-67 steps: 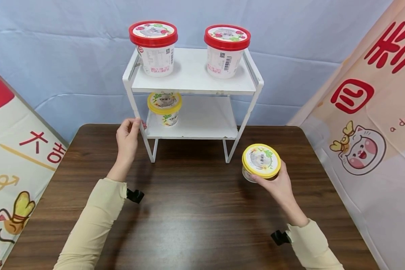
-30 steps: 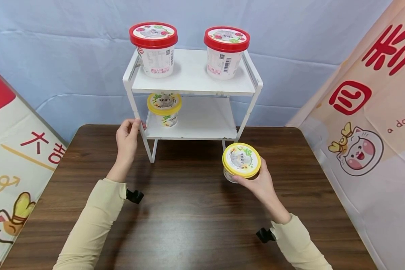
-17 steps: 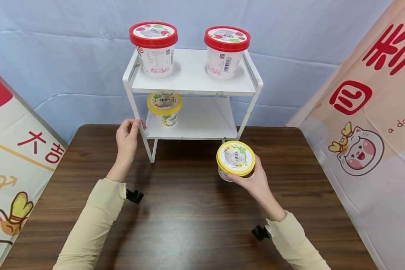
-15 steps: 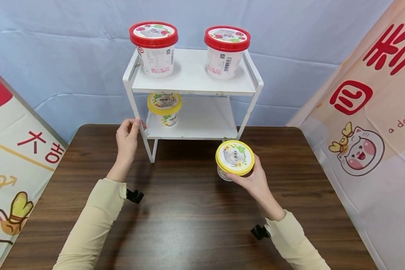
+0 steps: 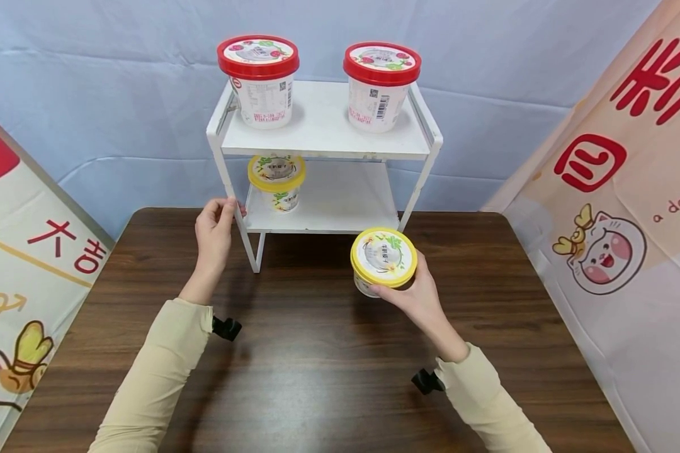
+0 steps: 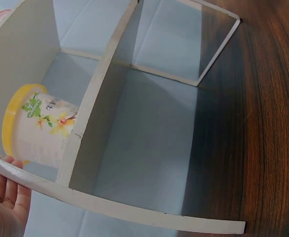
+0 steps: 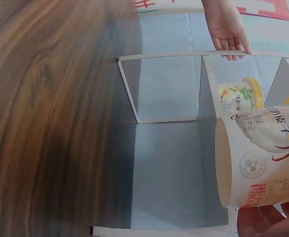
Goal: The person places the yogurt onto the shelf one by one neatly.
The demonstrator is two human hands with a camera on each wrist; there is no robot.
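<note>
My right hand [image 5: 418, 301] grips a paper ice cream tub with a yellow lid [image 5: 383, 258], thumb at the near side. The tub is upright, in front of the right end of a white two-tier rack [image 5: 323, 119]. In the right wrist view the printed tub [image 7: 263, 163] shows its pale base, raised off the wood. My left hand [image 5: 212, 229] holds the rack's left front leg, its fingers [image 6: 11, 190] curled at the frame in the left wrist view. A second yellow-lidded tub [image 5: 277, 175] stands at the left of the lower shelf, beside that hand.
Two larger red-lidded tubs stand on the upper shelf, one left [image 5: 260, 82] and one right [image 5: 379, 88]. The rack stands at the back of a dark wooden table [image 5: 317, 352]. Blue cloth [image 5: 119, 113] hangs behind, with printed banners [image 5: 600, 207] at both sides.
My right hand has carried the yellow-lidded tub leftward across the table front, then slightly up and toward the rack. The left hand has stayed on the rack's leg.
</note>
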